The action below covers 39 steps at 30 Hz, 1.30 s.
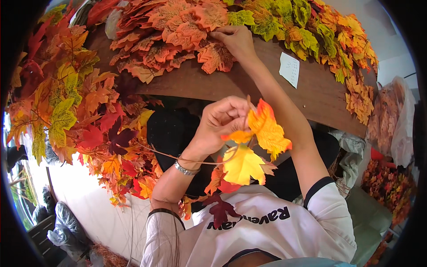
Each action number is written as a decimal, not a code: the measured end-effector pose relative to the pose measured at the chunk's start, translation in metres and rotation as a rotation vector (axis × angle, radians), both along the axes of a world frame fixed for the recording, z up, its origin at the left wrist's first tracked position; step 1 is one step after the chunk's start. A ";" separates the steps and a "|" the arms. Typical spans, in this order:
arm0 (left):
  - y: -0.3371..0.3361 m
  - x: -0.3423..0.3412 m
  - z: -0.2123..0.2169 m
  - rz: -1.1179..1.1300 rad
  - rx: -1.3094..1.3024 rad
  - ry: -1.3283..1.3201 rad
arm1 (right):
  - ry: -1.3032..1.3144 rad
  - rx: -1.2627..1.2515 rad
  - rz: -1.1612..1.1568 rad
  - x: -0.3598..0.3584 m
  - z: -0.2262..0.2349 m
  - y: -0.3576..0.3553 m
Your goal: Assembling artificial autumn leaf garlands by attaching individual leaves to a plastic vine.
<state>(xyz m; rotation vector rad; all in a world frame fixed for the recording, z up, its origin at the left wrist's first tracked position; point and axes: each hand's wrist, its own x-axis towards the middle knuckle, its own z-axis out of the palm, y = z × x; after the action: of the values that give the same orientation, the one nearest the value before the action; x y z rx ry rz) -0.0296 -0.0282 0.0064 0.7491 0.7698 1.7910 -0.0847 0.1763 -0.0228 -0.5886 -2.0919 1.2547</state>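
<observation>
From the head camera, the left hand (220, 120) is up in front of the chest, fingers curled in, its grip pinching the thin brown stem of a leaf garland (255, 142). And what a cluster: fabric maple leaves, one orange fading to yellow, one plain yellow below it, red and dark maroon ones hanging lower against the white shirt (275, 222). Edges are jagged and lobed, veins printed, the surface matte like cloth. A wiry strand trails off left toward a big heap of garlands (84, 115). A metal bracelet (186, 169) sits on that wrist. The right hand (235, 40) is stretched out over the brown counter (249, 84), fingers pressed onto a pile of orange leaves (173, 31). Green-yellow leaves (289, 22) lie beyond, a white paper slip (289, 69) just beside the forearm.
</observation>
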 end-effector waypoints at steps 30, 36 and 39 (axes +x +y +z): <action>0.010 0.003 0.003 0.181 0.084 -0.005 | 0.482 -1.345 0.481 0.142 0.061 -0.061; 0.005 0.006 0.005 0.270 0.115 0.190 | 0.324 -1.419 0.387 0.154 0.069 -0.088; 0.002 0.009 0.013 0.261 0.059 0.245 | 0.313 -1.591 0.367 0.155 0.062 -0.086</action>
<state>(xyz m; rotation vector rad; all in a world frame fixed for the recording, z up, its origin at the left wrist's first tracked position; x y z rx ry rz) -0.0203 -0.0257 0.0192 0.9548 1.0187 1.9839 0.0699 0.0904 0.0389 -0.5208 -0.5708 2.8701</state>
